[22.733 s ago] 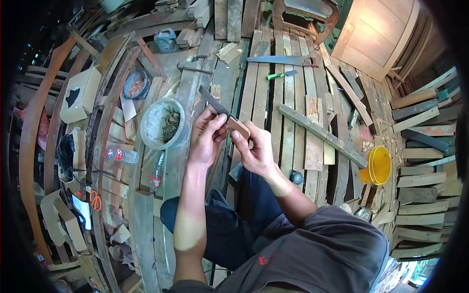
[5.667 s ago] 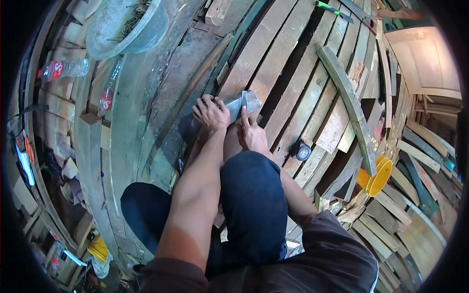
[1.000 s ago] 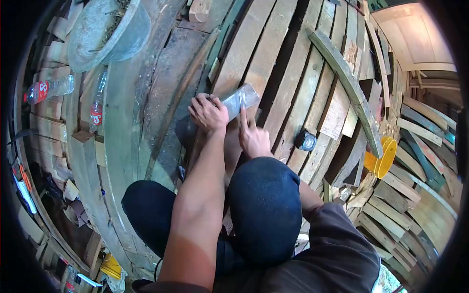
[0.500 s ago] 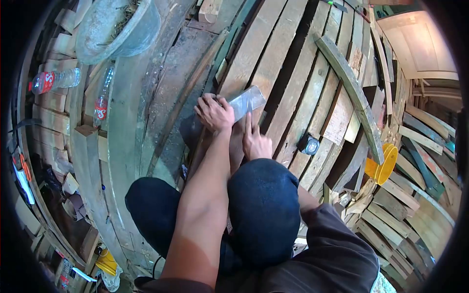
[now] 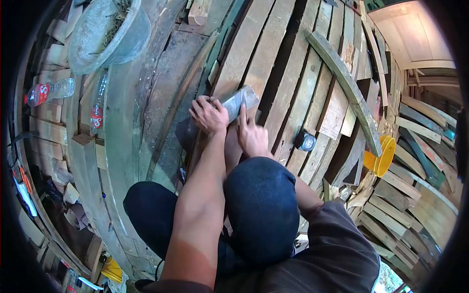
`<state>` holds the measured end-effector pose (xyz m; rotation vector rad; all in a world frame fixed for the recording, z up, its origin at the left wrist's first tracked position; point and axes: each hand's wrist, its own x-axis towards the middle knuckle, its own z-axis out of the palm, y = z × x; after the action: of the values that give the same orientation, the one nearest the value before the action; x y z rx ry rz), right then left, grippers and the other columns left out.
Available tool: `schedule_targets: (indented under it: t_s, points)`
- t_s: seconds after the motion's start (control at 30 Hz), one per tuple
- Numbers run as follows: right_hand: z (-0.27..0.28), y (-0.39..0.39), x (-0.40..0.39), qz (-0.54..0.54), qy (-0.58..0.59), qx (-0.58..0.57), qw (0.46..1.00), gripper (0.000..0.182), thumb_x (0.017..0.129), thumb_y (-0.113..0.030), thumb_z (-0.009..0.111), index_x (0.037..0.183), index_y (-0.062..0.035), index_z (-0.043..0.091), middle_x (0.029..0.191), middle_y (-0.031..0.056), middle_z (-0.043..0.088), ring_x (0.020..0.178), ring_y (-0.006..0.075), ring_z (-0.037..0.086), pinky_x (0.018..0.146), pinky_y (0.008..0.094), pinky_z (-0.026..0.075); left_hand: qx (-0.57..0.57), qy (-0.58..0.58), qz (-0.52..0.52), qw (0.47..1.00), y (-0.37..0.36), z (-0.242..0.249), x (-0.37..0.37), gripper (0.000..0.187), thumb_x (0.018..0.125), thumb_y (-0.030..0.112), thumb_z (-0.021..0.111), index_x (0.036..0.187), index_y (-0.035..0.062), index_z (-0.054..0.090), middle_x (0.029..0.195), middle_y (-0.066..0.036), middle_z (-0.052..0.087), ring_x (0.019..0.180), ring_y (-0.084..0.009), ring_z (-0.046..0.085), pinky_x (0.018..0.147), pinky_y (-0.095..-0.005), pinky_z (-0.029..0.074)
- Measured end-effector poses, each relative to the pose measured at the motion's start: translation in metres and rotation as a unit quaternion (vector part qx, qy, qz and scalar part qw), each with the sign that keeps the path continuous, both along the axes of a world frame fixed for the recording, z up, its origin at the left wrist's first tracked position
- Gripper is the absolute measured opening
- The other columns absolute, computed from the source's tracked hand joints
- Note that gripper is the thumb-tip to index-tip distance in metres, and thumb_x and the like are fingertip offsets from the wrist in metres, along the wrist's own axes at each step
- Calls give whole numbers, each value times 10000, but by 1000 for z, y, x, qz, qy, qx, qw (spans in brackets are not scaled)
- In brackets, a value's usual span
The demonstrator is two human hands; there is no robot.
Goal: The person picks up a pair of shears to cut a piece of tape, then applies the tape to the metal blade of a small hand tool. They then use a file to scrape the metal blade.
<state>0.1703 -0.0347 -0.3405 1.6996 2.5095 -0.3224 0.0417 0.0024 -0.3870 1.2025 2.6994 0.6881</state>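
A flat grey rectangular block (image 5: 232,105) lies slanted on the wooden slats just beyond my knee. My left hand (image 5: 210,115) is closed around its near left end, with the thumb along the edge. My right hand (image 5: 254,138) is at the block's right side; its index finger is stretched onto the upper face and the other fingers are curled under. A thin pale streak shows at that fingertip, too small to identify. What the curled fingers hold is hidden.
A tape measure (image 5: 306,141) sits on the slats to the right. Beyond it are a curved wooden beam (image 5: 346,80) and a yellow bucket (image 5: 381,156). A grey basin (image 5: 105,44) and plastic bottles (image 5: 58,91) are at left. Stacked planks (image 5: 395,219) fill the right side.
My right index finger has slid farther up onto the block's face. The left hand keeps its grip, and the whole view has shifted slightly.
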Motion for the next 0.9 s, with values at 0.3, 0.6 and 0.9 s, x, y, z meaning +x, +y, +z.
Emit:
schedule_targets:
  t_s: [0.3,0.6,0.9]
  points:
    - [1,-7,-6,-23,-28,-37,999,713,882,-207,569,1503,7,290,951,190,664,555,294,668,469,392,541,5,-28,1,1000,1,2,0,161,859,216,572,894,60,577,923,-167,597,967,-357,565,941,-483,392]
    - [-4,-15,-3,-8,-37,-9,999,762,846,-206,607,1507,1,289,926,172,671,575,288,677,472,406,542,19,-29,13,999,0,-1,1,202,868,243,547,914,48,573,986,-193,568,933,-418,537,858,-507,428]
    - [1,-20,-5,18,-5,-4,1000,716,857,-148,533,1491,57,272,937,195,658,537,290,659,442,389,526,22,-14,18,1000,3,1,1,133,840,200,573,878,72,572,933,-166,583,907,-382,553,853,-496,420]
